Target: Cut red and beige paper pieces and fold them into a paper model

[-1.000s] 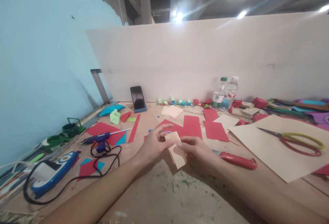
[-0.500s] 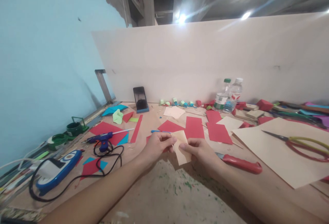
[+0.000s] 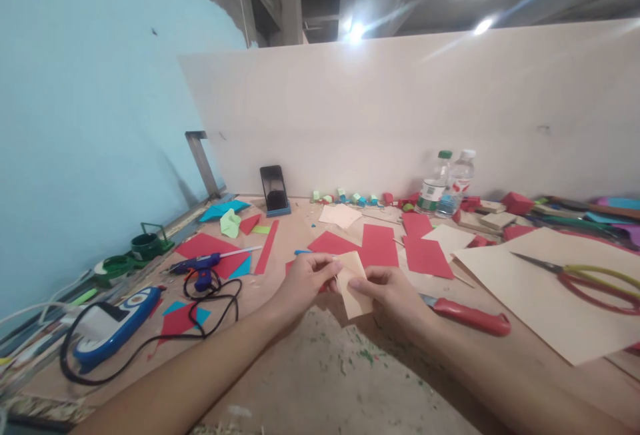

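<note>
Near the middle of the table (image 3: 310, 382), both hands pinch a small beige card (image 3: 354, 288) held just above the surface: the left hand (image 3: 305, 282) grips its nine o'clock edge, the right hand (image 3: 390, 292) its three o'clock edge. Red sheets (image 3: 380, 245) lie at twelve o'clock, a red-handled knife (image 3: 465, 318) at three o'clock. Folding it cleanly would call for matched edges and firm, even fingertip pressure along the crease.

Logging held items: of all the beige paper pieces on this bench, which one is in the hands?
The small beige piece at centre, pinched between the left hand and right hand. The large beige sheet lies flat under the scissors.
</note>
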Tool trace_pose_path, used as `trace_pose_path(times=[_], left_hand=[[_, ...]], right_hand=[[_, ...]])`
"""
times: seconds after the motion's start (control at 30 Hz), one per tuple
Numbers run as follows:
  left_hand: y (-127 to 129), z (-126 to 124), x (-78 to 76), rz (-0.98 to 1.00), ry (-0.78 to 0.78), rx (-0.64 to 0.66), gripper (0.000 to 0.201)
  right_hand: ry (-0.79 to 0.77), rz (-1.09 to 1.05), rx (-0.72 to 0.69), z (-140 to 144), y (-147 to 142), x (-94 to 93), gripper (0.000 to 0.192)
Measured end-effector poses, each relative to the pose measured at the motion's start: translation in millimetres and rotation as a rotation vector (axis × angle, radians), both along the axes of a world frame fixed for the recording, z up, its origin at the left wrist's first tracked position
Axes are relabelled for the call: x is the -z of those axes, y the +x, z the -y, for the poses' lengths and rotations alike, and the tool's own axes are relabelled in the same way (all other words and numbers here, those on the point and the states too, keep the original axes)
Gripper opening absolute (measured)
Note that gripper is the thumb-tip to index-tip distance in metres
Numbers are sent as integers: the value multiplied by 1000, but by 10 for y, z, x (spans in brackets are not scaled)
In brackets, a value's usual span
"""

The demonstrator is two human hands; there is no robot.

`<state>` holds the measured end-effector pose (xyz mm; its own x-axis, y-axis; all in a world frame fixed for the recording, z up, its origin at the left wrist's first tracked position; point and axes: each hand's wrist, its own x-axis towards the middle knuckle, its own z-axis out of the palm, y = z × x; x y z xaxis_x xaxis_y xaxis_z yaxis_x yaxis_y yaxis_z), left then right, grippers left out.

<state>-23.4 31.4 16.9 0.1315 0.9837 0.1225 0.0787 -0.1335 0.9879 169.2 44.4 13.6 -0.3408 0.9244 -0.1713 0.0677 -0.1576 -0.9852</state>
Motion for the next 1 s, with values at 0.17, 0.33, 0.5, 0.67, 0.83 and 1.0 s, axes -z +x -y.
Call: trace_pose_path(times=[0.17,0.33,0.5,0.67,0.83,1.0], left_hand=[[4,-3,2,-5,11,0,41],[-16,-37,18,-2,30,-29,43],[-24,-64,72,10,41,-88,45],[-44,-78,104,21,43,-119,42],[-76,-86,85,27,57,-150,40],[-84,-92,77,38,60,-179,40]], right_hand=[[7,0,-13,17,2,-32,57],[2,-8,-36,31,8,3,60],[4,-6,-56,4,15,36,65],[16,1,-67,10,5,-9,61],[14,-24,-76,23,-13,1,64],[3,-12,-83,32,-4,20,59]])
